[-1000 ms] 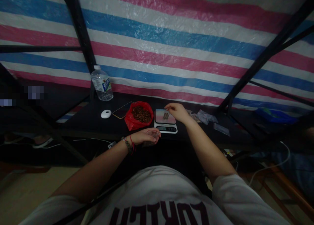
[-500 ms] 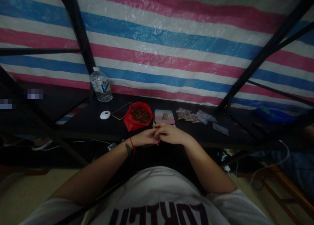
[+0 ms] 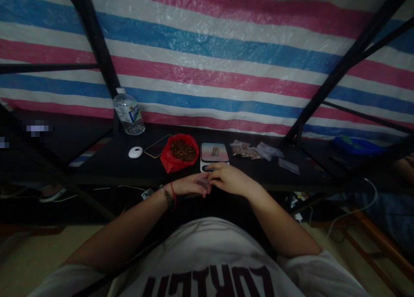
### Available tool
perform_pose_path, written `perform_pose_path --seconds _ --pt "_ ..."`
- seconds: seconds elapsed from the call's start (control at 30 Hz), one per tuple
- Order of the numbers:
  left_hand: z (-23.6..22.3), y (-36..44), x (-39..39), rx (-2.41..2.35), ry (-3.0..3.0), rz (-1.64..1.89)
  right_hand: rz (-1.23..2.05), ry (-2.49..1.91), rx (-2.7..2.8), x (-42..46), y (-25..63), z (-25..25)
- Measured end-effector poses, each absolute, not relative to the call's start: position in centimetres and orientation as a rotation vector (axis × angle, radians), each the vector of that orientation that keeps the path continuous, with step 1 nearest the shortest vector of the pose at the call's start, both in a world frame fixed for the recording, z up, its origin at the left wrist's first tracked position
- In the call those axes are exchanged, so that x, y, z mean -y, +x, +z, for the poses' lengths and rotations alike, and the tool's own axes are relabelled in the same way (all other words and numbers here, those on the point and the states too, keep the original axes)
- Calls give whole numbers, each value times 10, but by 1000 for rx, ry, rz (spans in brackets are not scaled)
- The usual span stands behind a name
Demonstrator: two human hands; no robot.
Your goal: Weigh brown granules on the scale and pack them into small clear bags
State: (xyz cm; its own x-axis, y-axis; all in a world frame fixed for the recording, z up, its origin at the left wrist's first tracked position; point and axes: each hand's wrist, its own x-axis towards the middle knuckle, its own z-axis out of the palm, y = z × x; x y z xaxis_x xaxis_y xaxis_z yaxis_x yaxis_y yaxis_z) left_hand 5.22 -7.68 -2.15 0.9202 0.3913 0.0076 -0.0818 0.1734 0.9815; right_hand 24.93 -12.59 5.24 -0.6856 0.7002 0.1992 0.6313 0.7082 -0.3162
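Note:
My left hand and my right hand meet at the near edge of the black table, fingers pinched together on a small clear plastic bag. Just beyond them sits a small digital scale with a few brown pieces on its plate. To the scale's left is an open red bag full of brown pieces. Several small filled clear packets lie to the scale's right.
A water bottle stands at the back left, with a white mouse and a phone in front of it. A striped tarp and black metal bars rise behind the table. Cables hang at the right.
My right hand left the scale's plate and came back to my left hand at the table edge. Both hands now pinch the small bag together. The view shifted slightly.

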Motion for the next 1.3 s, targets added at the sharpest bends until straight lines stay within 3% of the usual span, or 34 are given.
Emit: perform_pose_path --seconds 0.43,0.93,1.3 --pt "-14 54 65 -431 1111 1043 131 -1342 2044 111 305 73" --pt "-3 51 68 -491 1122 1113 240 -1489 1926 100 310 59" --pt "-13 43 62 -481 1674 733 264 -1514 1965 92 311 48"
